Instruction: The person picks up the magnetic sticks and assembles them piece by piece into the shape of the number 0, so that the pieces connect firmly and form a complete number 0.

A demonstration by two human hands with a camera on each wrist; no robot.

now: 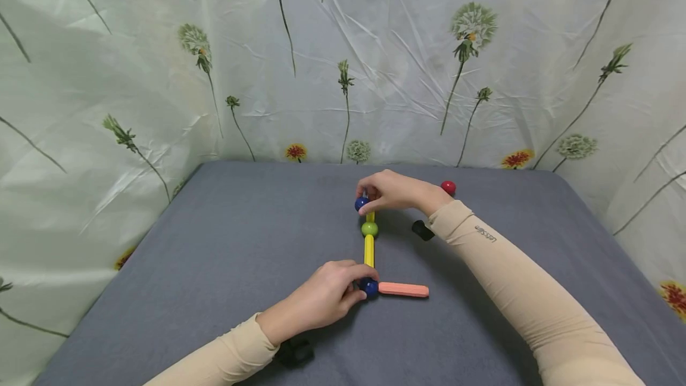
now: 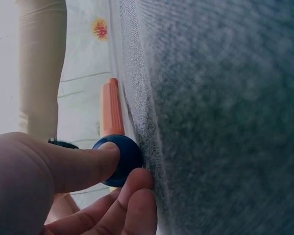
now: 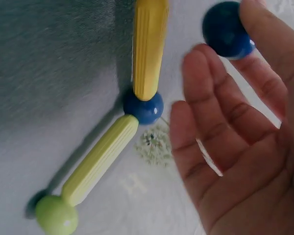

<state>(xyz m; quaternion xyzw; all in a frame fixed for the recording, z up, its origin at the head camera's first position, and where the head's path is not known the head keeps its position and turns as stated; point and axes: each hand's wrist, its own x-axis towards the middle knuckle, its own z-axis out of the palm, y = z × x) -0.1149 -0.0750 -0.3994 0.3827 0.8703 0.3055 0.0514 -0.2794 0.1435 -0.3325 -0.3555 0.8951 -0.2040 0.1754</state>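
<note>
Lettering [image 1: 485,233] beginning "Lets" marks the right sleeve [image 1: 517,273], right hand [image 1: 393,189] pinching one blue ball [image 3: 224,29], left hand [image 1: 329,295] a second blue ball [image 1: 370,288], green ball [image 1: 370,229] and yellow stick [image 1: 369,250] between them

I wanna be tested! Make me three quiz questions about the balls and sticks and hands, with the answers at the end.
1. What colour is the ball that the left hand pinches?
2. True or false: the red ball lies nearer the right hand than the left.
3. The pink stick touches: A the red ball; B the ball in the left hand; C the right hand.

Key: 1. Blue. 2. True. 3. B.
</note>
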